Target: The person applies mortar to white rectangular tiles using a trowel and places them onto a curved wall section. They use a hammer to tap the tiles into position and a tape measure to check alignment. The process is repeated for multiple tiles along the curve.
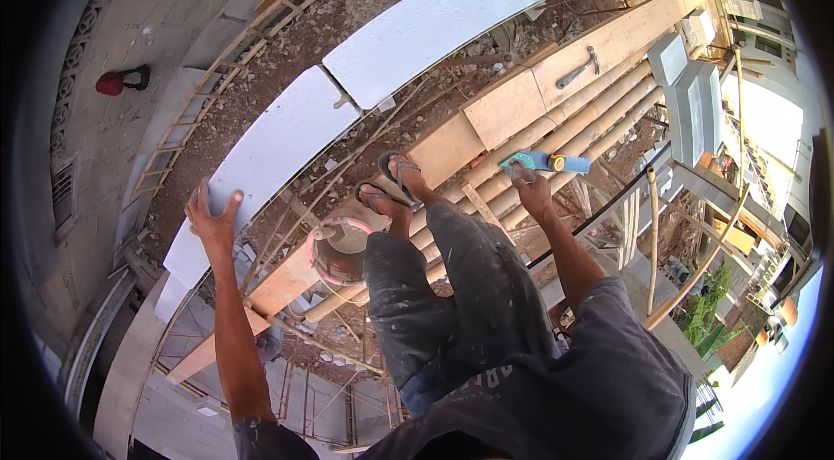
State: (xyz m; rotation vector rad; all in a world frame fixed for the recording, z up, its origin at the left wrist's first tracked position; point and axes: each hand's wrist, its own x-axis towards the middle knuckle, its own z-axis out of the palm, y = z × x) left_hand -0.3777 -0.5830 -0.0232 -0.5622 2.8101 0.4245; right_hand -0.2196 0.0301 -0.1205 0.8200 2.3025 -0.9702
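Note:
I sit high on a scaffold of bamboo poles (573,125) and wooden planks (504,108), my feet in sandals on the poles. My left hand (211,215) rests flat, fingers spread, on the edge of a long curved grey-white concrete ledge (287,138). My right hand (526,178) is stretched out to the poles and grips a blue-green spirit level (547,162) with a yellow end piece. A pink bucket (340,250) stands on a plank beside my left knee.
A hammer (580,69) lies on the far plank. Grey blocks (686,86) are stacked at the right. Below lie rubble-strewn ground, a bamboo ladder (208,86) and, far down, a person in a red top (111,83). Thin steel bars cross under the scaffold.

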